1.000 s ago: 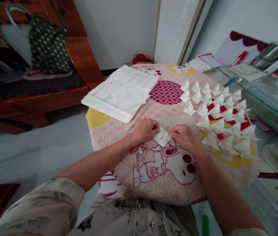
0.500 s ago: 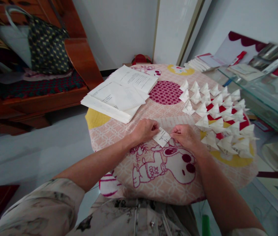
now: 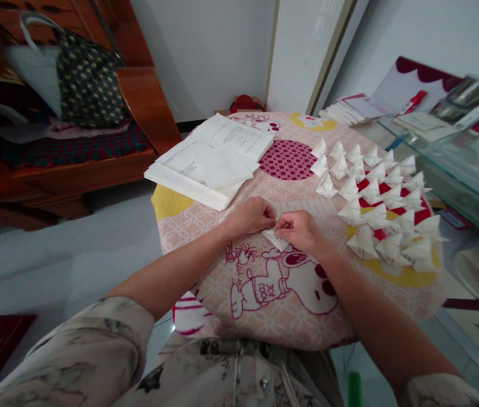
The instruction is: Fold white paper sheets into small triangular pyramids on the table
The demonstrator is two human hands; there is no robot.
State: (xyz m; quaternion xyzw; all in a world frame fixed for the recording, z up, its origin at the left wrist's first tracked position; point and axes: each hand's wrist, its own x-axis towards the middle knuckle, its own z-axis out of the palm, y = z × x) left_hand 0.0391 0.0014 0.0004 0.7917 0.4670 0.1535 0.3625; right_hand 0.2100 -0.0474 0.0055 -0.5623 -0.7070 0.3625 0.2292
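A small folded piece of white paper (image 3: 276,239) lies on the patterned tablecloth (image 3: 192,240), partly covered by my fingers. My left hand (image 3: 253,216) pinches its upper left part. From the right, my right hand (image 3: 298,229) grips the paper's upper edge with thumb and forefinger, its fingertips close to those of the left. Rows of folded white paper pieces (image 3: 375,217) with pointed tips stand on the cloth to the right of my right hand. Beyond my left hand lies a stack of printed paper sheets (image 3: 205,161).
At the right is a glass shelf (image 3: 443,164) holding a red marker (image 3: 413,103) and other items. Booklets (image 3: 349,108) are piled at the table's far right. A wooden bench (image 3: 146,107) with a dark patterned bag (image 3: 90,82) stands at the left.
My right hand has moved left, close to my left hand. The small paper, flat and diamond-shaped before, is now folded over and mostly under my fingers. The view has shifted slightly.
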